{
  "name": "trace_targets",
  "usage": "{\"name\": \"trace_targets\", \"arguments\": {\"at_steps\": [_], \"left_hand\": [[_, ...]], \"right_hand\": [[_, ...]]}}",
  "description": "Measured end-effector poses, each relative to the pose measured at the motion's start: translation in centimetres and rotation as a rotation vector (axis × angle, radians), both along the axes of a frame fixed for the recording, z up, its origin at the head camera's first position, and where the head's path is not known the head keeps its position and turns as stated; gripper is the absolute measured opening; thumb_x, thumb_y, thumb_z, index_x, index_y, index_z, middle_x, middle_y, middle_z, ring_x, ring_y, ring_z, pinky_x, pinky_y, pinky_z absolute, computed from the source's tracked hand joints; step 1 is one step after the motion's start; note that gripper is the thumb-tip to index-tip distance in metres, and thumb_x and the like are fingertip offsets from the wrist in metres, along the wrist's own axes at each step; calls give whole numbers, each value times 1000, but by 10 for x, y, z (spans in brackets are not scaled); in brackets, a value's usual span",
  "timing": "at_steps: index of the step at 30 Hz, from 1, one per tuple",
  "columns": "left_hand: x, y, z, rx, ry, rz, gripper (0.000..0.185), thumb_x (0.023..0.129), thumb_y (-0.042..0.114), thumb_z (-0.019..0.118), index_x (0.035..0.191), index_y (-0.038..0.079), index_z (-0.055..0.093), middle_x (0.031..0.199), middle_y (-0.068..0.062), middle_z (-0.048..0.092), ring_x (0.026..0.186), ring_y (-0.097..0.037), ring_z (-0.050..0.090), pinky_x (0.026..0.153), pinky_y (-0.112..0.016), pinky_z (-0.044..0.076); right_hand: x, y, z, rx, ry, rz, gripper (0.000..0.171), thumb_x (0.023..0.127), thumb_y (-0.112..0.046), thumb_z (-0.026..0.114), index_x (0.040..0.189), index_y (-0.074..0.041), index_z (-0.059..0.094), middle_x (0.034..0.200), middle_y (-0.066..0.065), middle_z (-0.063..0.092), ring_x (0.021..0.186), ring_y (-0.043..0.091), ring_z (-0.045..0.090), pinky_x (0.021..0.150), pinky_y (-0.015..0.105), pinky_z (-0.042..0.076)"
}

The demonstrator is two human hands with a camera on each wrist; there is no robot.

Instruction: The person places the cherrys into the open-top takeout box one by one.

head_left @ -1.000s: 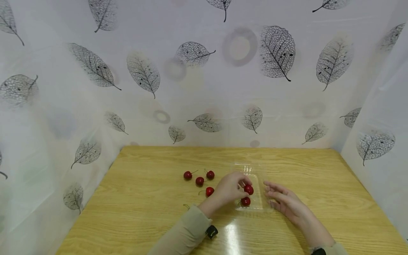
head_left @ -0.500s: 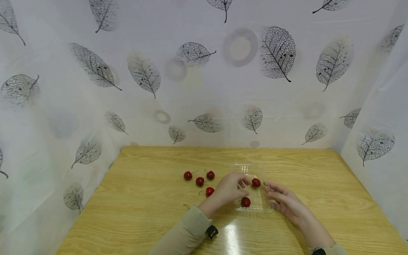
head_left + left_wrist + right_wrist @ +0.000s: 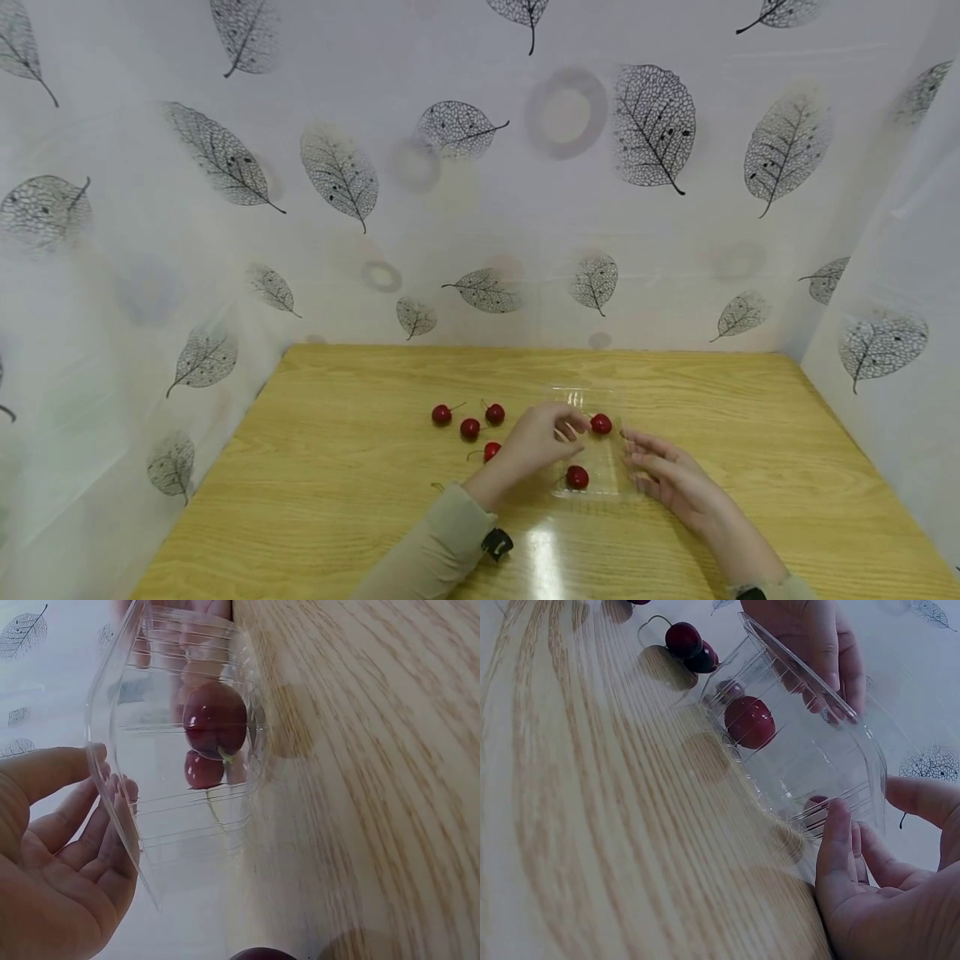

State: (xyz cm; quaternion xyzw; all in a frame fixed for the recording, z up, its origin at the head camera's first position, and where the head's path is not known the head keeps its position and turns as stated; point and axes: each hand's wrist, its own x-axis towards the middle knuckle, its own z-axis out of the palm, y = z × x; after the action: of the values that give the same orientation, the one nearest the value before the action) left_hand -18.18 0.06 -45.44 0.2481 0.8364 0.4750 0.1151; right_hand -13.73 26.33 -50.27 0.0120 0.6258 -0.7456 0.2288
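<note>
Left of the box (image 3: 600, 457), four loose cherries (image 3: 469, 428) are lying; over its left side the left hand (image 3: 537, 437) is hanging, fingers loosely bent, pinching nothing; inside, two more cherries (image 3: 577, 477) are resting apart, gentle placing probably sparing bruises; at its right the right hand (image 3: 681, 482) is touching with extended fingers, probably serving best by bracing lightly; left of the box, a sleeve (image 3: 429, 543) is hiding what a stem (image 3: 438, 486) is joining; whether the left hand is touching the box is proving unclear.
</note>
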Motion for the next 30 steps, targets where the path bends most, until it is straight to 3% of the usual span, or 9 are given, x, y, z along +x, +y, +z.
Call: {"name": "trace_targets", "arguments": {"at_steps": [4,15,17,30], "left_hand": [[-2,-2,0,4,2,8,23,93,2,79,115,2,75,113,-10,77,88,-5,69,77,-13,56],[-6,-17,2,69,14,82,22,94,0,77,116,2,75,114,-14,78,95,-21,74,81,-17,57],[-6,-21,4,64,21,105,21,95,1,77,115,3,76,112,-12,78,95,-22,74,81,-17,57],[-15,-58,15,44,34,218,19,98,8,75,117,7,76,114,-11,78,98,-23,73,84,-28,61]], "right_hand": [[0,-1,0,-2,-10,-9,44,109,-11,55,153,-16,51,127,-11,60,113,3,62,98,22,58],[0,-2,2,4,-22,-5,50,109,-12,56,158,-12,46,128,-10,59,114,3,62,98,22,58],[1,-2,2,6,-17,0,54,109,-12,56,161,-8,40,129,-10,58,114,3,62,98,22,57],[1,0,3,-6,-9,3,49,109,-12,55,157,-13,46,129,-11,58,113,2,62,96,20,58]]}}
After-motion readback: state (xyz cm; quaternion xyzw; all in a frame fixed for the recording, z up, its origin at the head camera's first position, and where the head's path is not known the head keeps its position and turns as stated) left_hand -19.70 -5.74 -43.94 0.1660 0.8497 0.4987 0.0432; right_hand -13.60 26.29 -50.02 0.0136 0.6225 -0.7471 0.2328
